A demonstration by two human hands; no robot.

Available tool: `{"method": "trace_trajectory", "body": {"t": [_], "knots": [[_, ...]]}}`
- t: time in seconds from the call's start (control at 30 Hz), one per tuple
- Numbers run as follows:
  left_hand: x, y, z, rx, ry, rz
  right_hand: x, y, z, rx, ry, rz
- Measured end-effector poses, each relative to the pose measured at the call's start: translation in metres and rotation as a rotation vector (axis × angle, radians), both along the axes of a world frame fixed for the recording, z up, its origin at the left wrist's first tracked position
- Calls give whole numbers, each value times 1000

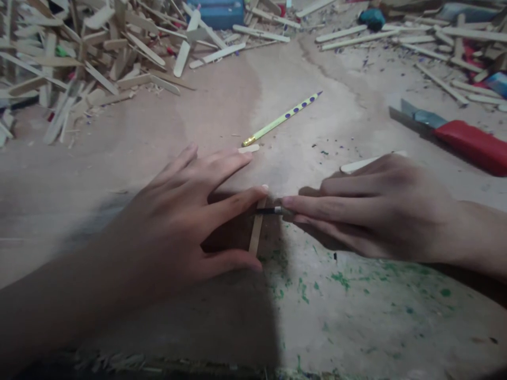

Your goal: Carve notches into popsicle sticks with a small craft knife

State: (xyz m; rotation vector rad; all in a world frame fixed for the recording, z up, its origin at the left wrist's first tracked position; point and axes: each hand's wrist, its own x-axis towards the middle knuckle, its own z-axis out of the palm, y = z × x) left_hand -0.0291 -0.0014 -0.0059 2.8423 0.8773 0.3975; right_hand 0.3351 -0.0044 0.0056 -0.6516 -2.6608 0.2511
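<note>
**Both hands meet at one craft stick**

Your left hand (pixel 178 221) lies flat on the bench (pixel 356 327) with its fingers spread apart, gripping nothing. The index fingertip touches the far end of a craft stick (pixel 256 237) and the thumb tip touches its near end. The stick lies on the bench between those two fingertips, at the middle of the view, with its length running away from you.

Your right hand (pixel 376 211) comes in from the right with its fingers drawn together around a thin dark tool (pixel 267 211). The tool's tip lies across the far end of the stick, just beside your left index fingertip. I cannot tell what kind of tool it is.

A second craft stick (pixel 362 163) shows from behind your right knuckles. A short stick offcut (pixel 249 149) lies just beyond your left fingertips, near the butt of a yellow-green pencil with purple dots (pixel 283 117). Green flecks (pixel 340 278) mark the bench in front of your right hand.

A red-handled utility knife (pixel 471 143) lies well apart on the right. A heap of craft sticks (pixel 99 47) fills the far left corner. A blue box (pixel 219 13) and a teal object (pixel 371 19) sit along the far edge.
</note>
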Motion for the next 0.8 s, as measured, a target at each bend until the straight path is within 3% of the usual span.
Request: {"method": "trace_trajectory", "body": {"t": [0.23,0.47,0.8], "knots": [[-2,4,2,9,48,-44,3,3,3,-104,86,7],[-3,5,2,-1,-1,-62,4,3,1,45,7,6],[-1,2,-2,-6,-56,-16,5,3,2,-3,11,30]]}}
